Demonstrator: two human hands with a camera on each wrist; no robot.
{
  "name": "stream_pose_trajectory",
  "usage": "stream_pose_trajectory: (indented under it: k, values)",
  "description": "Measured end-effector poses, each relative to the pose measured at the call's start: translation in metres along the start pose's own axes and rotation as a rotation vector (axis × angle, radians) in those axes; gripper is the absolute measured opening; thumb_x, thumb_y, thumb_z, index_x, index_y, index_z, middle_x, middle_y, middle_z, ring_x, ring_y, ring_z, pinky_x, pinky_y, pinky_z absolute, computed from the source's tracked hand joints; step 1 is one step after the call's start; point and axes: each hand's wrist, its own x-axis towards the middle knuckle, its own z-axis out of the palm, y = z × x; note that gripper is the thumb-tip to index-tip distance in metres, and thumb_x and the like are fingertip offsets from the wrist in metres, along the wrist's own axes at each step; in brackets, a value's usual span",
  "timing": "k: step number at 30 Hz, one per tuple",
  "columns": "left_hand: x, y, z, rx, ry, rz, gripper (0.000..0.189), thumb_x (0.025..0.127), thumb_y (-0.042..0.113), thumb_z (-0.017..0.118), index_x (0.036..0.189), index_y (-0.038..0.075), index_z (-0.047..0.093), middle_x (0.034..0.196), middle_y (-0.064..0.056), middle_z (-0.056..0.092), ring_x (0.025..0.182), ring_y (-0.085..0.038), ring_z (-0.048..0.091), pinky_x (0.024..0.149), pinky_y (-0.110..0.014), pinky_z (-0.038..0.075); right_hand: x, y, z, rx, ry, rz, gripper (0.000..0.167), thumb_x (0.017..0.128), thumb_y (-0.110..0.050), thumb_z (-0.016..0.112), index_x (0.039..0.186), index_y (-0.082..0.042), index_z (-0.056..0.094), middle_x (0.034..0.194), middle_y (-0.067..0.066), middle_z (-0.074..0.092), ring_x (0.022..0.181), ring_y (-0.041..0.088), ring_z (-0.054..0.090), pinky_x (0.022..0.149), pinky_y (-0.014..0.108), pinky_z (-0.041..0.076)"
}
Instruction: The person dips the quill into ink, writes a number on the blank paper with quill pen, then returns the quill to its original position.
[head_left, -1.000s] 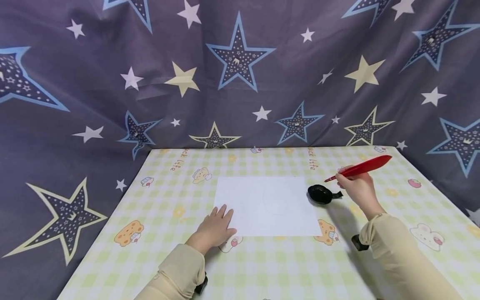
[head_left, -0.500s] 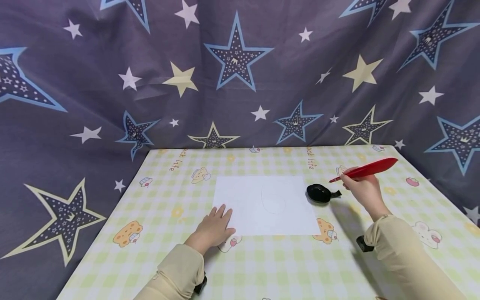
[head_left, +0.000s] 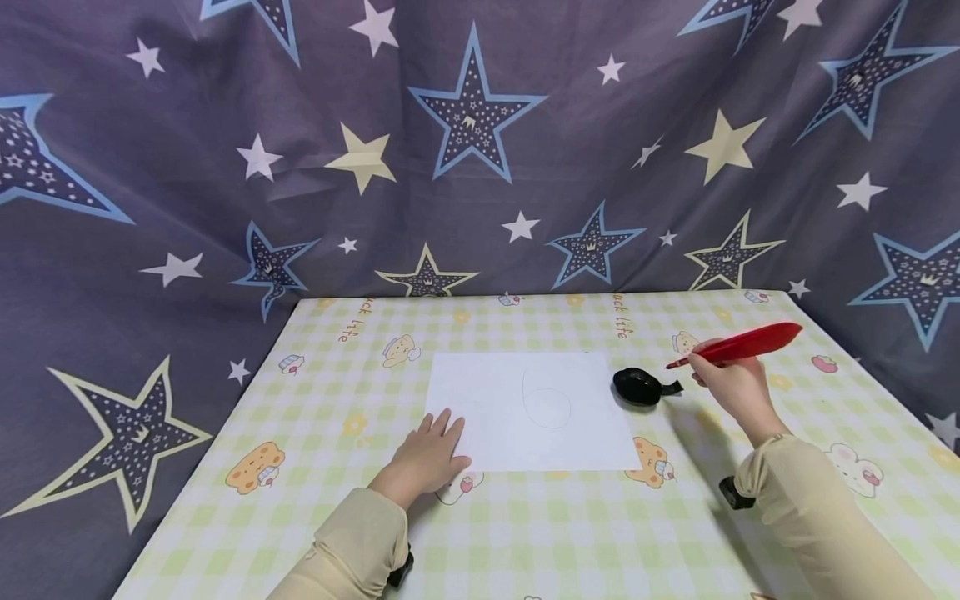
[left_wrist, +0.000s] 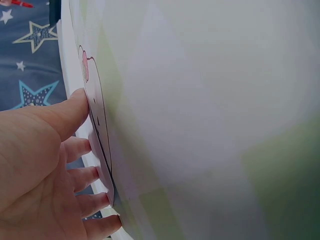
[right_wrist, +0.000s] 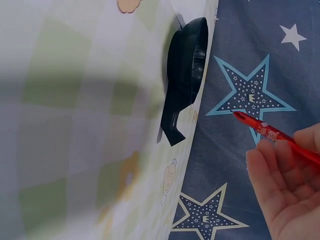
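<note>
My right hand (head_left: 738, 390) pinches a red feather pen (head_left: 753, 343) between thumb and fingers, its tip pointing left and raised above the table. In the right wrist view the pen's red barrel (right_wrist: 270, 131) carries a small printed figure. Just left of the tip sits a small black dish (head_left: 637, 387) with a short bent handle. My left hand (head_left: 424, 458) lies with fingers spread on the lower left corner of a white sheet of paper (head_left: 472, 383). A thin, faint line shaped like a 6 (head_left: 526, 406) shows on the sheet, right of its middle.
A pale green checked tablecloth (head_left: 525, 533) with cartoon prints covers the table. Behind it hangs a dark curtain (head_left: 555, 183) with stars. Black wrist devices show under both sleeves, the right one (head_left: 737, 493) above the cloth.
My right hand has drifted right and slightly nearer with the feather pen, away from the black dish. My left hand stays on the paper. The faint line on the sheet shows more clearly.
</note>
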Motion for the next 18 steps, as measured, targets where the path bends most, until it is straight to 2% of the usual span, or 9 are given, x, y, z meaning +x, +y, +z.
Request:
stream_pose_trajectory:
  k: [6, 8, 10, 12, 14, 16, 18]
  values:
    - [0.0, 0.0, -0.001, 0.006, -0.001, 0.001, 0.056, 0.094, 0.03, 0.052, 0.139, -0.001, 0.037, 0.145, -0.023, 0.025, 0.132, -0.044, 0.018, 0.103, -0.056, 0.02, 0.001, 0.01, -0.001, -0.008, -0.036, 0.02, 0.026, 0.088, -0.016, 0.054, 0.105, 0.002, 0.062, 0.075, 0.008, 0.066, 0.063, 0.011, 0.06, 0.053, 0.02, 0.046]
    - [0.0, 0.001, -0.001, 0.005, -0.001, 0.001, 0.056, 0.094, 0.03, 0.052, 0.139, -0.001, 0.037, 0.145, -0.023, 0.025, 0.132, -0.044, 0.018, 0.103, -0.056, 0.02, 0.008, 0.028, 0.004, 0.078, -0.037, 0.052, 0.026, 0.087, -0.017, 0.058, 0.105, 0.0, 0.064, 0.077, 0.007, 0.067, 0.064, 0.013, 0.061, 0.054, 0.02, 0.048]
    - [-0.001, 0.001, -0.001, 0.005, -0.001, 0.0, 0.056, 0.094, 0.03, 0.052, 0.139, -0.001, 0.037, 0.145, -0.024, 0.025, 0.132, -0.044, 0.018, 0.103, -0.056, 0.02, 0.019, 0.054, 0.01, 0.17, -0.04, 0.045, 0.024, 0.086, -0.018, 0.061, 0.105, -0.003, 0.066, 0.08, 0.006, 0.067, 0.064, 0.014, 0.062, 0.054, 0.022, 0.05]
    - [-0.001, 0.001, -0.002, 0.006, 0.0, 0.0, 0.056, 0.094, 0.03, 0.052, 0.138, -0.001, 0.038, 0.145, -0.024, 0.025, 0.132, -0.044, 0.018, 0.103, -0.056, 0.02, 0.032, 0.085, 0.019, 0.213, -0.015, 0.039, 0.022, 0.085, -0.021, 0.063, 0.103, -0.009, 0.067, 0.083, 0.004, 0.068, 0.065, 0.012, 0.063, 0.056, 0.021, 0.052]
    - [-0.001, 0.001, -0.001, 0.007, -0.001, 0.0, 0.056, 0.094, 0.03, 0.052, 0.139, -0.001, 0.037, 0.145, -0.024, 0.025, 0.132, -0.044, 0.018, 0.103, -0.056, 0.02, 0.043, 0.109, 0.025, 0.204, 0.001, 0.017, 0.02, 0.086, -0.023, 0.063, 0.102, -0.012, 0.067, 0.085, 0.003, 0.068, 0.067, 0.012, 0.065, 0.057, 0.022, 0.053]
    - [-0.001, 0.001, -0.001, 0.009, -0.003, 0.0, 0.056, 0.094, 0.03, 0.052, 0.139, -0.001, 0.037, 0.145, -0.023, 0.025, 0.132, -0.044, 0.018, 0.104, -0.056, 0.02, 0.046, 0.118, 0.029, 0.165, 0.017, 0.003, 0.017, 0.087, -0.023, 0.06, 0.1, -0.014, 0.066, 0.086, 0.003, 0.067, 0.067, 0.013, 0.065, 0.057, 0.023, 0.053]
    - [-0.001, 0.001, -0.001, 0.008, -0.004, 0.0, 0.056, 0.094, 0.03, 0.051, 0.139, -0.001, 0.037, 0.145, -0.023, 0.025, 0.132, -0.044, 0.018, 0.104, -0.056, 0.02, 0.042, 0.11, 0.028, 0.168, 0.025, 0.047, 0.018, 0.087, -0.022, 0.059, 0.1, -0.011, 0.065, 0.088, 0.004, 0.067, 0.068, 0.012, 0.065, 0.059, 0.022, 0.054]
